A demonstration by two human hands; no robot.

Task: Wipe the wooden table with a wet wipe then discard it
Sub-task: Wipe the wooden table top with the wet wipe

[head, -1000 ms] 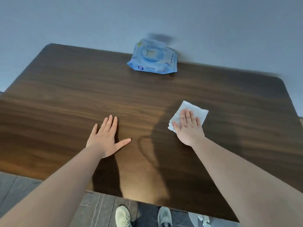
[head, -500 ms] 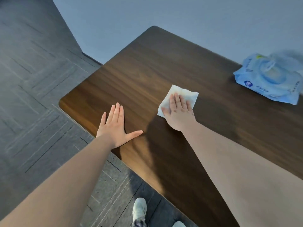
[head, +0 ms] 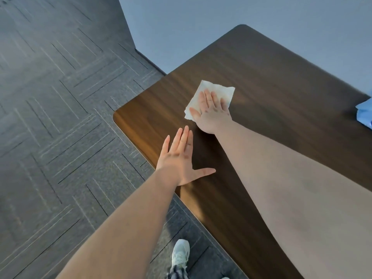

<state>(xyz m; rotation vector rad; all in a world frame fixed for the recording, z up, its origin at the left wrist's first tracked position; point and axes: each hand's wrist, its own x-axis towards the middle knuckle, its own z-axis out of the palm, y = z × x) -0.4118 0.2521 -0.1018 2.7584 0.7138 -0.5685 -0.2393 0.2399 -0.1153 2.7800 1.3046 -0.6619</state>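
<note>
Wiping is the step in hand; the right hand (head: 213,115) presses flat, fingers (head: 208,99) spread wide, on the wet wipe (head: 221,91) near the worktop (head: 281,97) corner at ten o'clock; the left hand (head: 179,158) braces open-palmed; next, sweeping unwiped areas, then discarding.

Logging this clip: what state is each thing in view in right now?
Wet wipe: unfolded, flat on the table, under the right hand.
Right hand: flat, fingers pressing the wipe.
Left hand: flat on the table, holding nothing.
Blue wipes pack: cut off at the frame edge, lid unseen.
</note>
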